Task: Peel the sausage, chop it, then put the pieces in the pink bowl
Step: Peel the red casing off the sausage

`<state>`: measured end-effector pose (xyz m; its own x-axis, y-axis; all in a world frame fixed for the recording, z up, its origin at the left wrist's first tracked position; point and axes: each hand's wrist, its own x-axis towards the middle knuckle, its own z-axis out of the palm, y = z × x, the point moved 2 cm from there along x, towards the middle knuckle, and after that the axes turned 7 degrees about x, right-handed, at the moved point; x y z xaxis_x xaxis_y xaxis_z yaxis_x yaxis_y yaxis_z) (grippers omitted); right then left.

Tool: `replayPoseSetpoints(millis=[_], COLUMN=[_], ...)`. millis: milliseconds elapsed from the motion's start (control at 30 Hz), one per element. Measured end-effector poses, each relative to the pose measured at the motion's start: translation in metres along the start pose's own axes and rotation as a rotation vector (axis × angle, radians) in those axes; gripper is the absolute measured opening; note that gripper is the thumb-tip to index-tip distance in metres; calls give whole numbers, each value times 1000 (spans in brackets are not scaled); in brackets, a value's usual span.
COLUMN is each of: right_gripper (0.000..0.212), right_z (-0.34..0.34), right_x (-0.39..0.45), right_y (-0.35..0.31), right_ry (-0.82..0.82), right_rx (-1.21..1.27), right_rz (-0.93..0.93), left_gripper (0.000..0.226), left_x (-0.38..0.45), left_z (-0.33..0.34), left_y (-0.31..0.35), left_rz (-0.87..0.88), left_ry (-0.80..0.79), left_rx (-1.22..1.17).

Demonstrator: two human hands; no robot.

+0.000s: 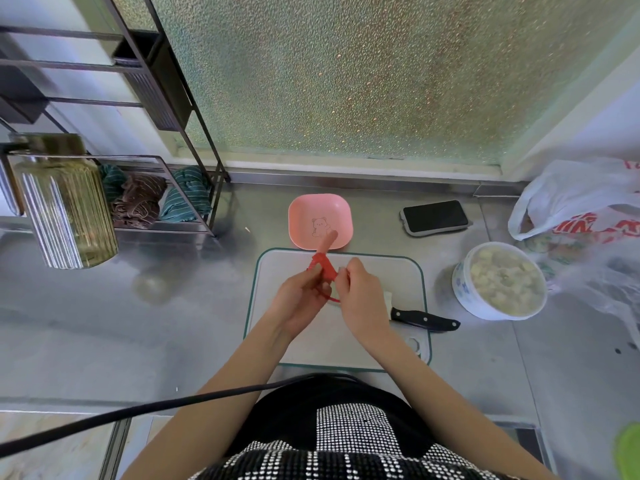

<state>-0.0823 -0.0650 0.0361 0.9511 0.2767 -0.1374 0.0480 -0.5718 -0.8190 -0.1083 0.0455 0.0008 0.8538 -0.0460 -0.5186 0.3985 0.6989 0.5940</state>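
We hold the sausage (pixel 325 244) above the board (pixel 408 271), its bare pink end over the pink bowl (pixel 301 209). Our left hand (pixel 300 299) grips its lower part; our right hand (pixel 362 292) pinches the red casing (pixel 325 266). The knife (pixel 424 319) lies on the board.

Surface: stainless steel counter (pixel 86 323), window along its far edge.
Near edge, centre: white cutting board (pixel 398 271).
Behind the board: pink bowl (pixel 301 216).
Far edge, right of bowl: black phone (pixel 435 216).
Right side: white tub (pixel 464 289); plastic bag (pixel 571 202) at the far right corner.
Left side: black wire rack (pixel 194 230); ribbed glass jar (pixel 65 206).
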Motion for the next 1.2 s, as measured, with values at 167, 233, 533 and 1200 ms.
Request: replayPoseSetpoints(millis=[167, 233, 533, 1200], right_gripper=[21, 23, 25, 25], right_z=[-2, -2, -1, -4], right_x=[0, 0, 3, 7], right_y=[-5, -5, 4, -7], right_ry=[-19, -42, -88, -105], right_rx=[31, 30, 19, 344], right_rz=[-85, -123, -163, 8], left_gripper=[25, 29, 36, 31], left_x=[-5, -8, -11, -13], left_z=[-4, -2, -4, 14], left_y=[-7, -9, -8, -15], left_rz=[-64, -116, -298, -82], left_ry=[149, 182, 241, 187], left_rx=[213, 376, 500, 586])
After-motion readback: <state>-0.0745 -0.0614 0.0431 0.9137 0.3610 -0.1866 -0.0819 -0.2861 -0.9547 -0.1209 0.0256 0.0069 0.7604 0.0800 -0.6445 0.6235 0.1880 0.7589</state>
